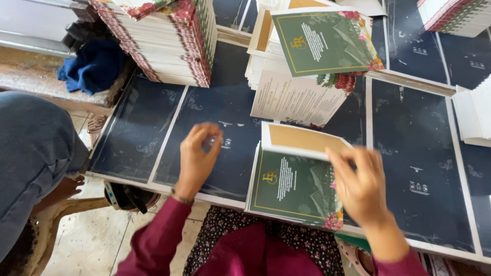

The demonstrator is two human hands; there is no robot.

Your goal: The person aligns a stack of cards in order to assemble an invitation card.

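Note:
My left hand (pixel 198 156) hovers over the dark printed sheets (pixel 215 107), fingers pinched together around something small and clear that I cannot make out. My right hand (pixel 360 184) rests on a green card with gold print and flowers (pixel 291 186), which tops a small stack at the table's near edge. A cream and tan folded card (pixel 302 139) lies partly over that stack, just by my right fingers. Both sleeves are maroon.
A tall stack of floral-edged cards (pixel 174 41) stands at the back left. More green and cream cards (pixel 317 46) are piled at the back centre, white stacks (pixel 473 115) at the right. A blue cloth (pixel 94 66) lies on a ledge; another person's jeans-clad leg (pixel 30 148) is at left.

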